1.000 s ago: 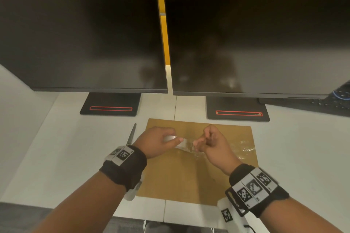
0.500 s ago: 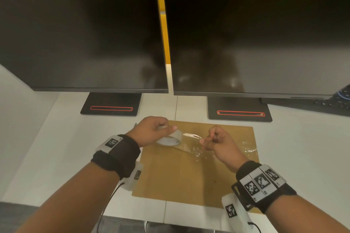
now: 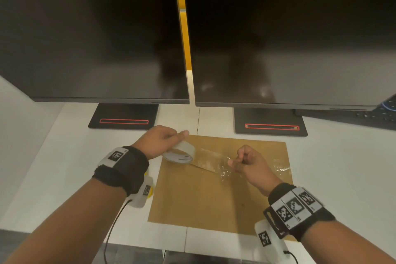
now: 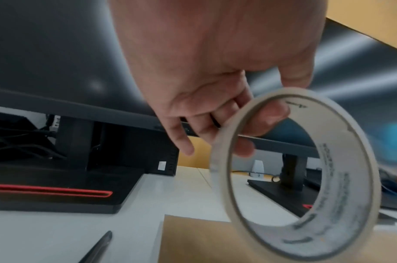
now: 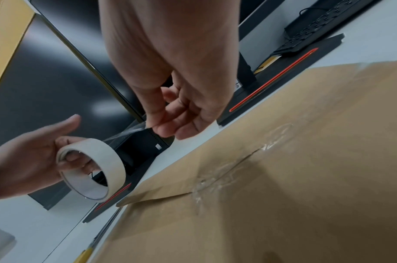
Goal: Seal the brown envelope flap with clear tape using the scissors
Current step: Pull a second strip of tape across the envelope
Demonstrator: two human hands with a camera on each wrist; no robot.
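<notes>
On the white desk (image 3: 64, 156), the dark metal scissors (image 4: 96, 247) are lying just left of the flat brown paper envelope (image 3: 203, 199), their blades partly hidden under the left forearm in the head view. The left hand (image 3: 158, 141) is gripping the white-cored roll of clear tape (image 3: 179, 153), fingers curled through its core and thumb lying over the outer rim, holding it above the envelope's upper left corner. A strip of clear tape (image 3: 211, 162) is stretching rightward from the roll over the envelope. The right hand (image 3: 248, 163) is pinching the free end of that strip between thumb and curled fingers, above the envelope's flap (image 5: 193, 170), whose seam is carrying crinkled clear tape. Behind, two black monitors (image 3: 92, 38) are standing on red-trimmed bases, and a black keyboard (image 3: 372, 115) is lying at far right.
</notes>
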